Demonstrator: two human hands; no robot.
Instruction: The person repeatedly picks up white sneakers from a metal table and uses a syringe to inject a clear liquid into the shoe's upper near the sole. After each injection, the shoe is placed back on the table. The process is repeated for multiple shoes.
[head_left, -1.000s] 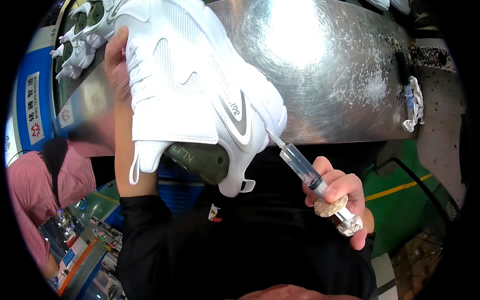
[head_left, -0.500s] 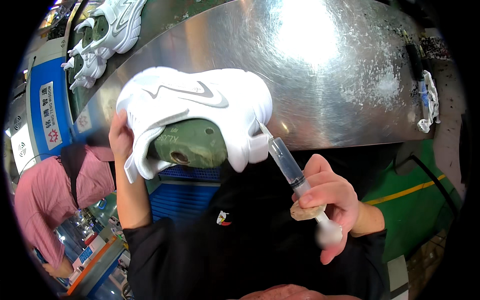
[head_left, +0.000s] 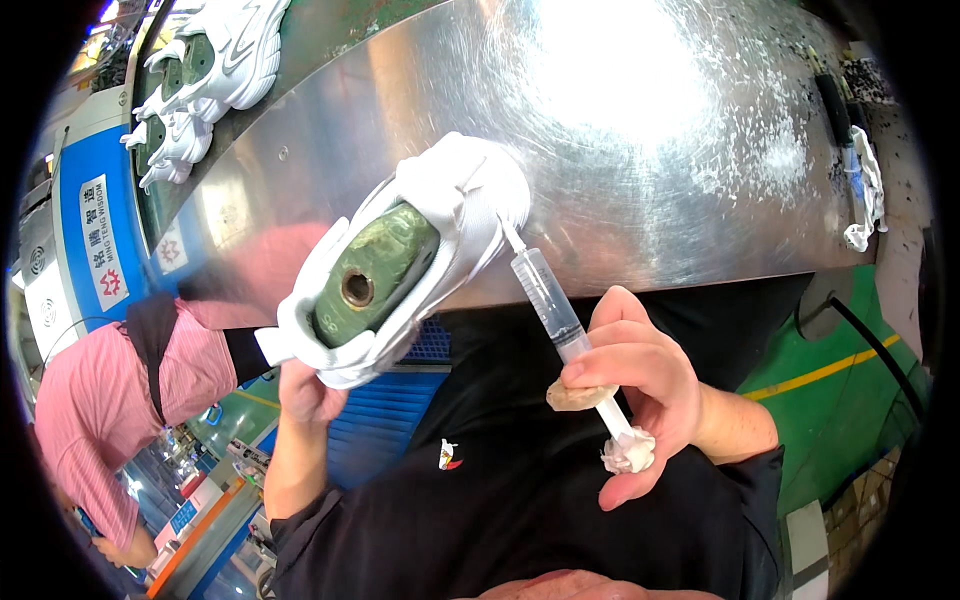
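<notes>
My left hand grips a white sneaker from below, in front of the steel table edge. The shoe is tipped so its opening faces me, showing the green last with a round hole inside it. My right hand holds a clear syringe whose needle tip touches the shoe's heel end. A beige wad sits under my thumb, and a white crumpled tissue wraps the plunger end.
A shiny steel table spans the top. More white sneakers lie on a green belt at upper left. A person in a pink shirt stands at left. Tools and a white rag lie at the table's right edge.
The sneaker has been turned over in my left hand, from side-on to opening facing me. The syringe stayed at the shoe's heel end, shifting right with my right hand.
</notes>
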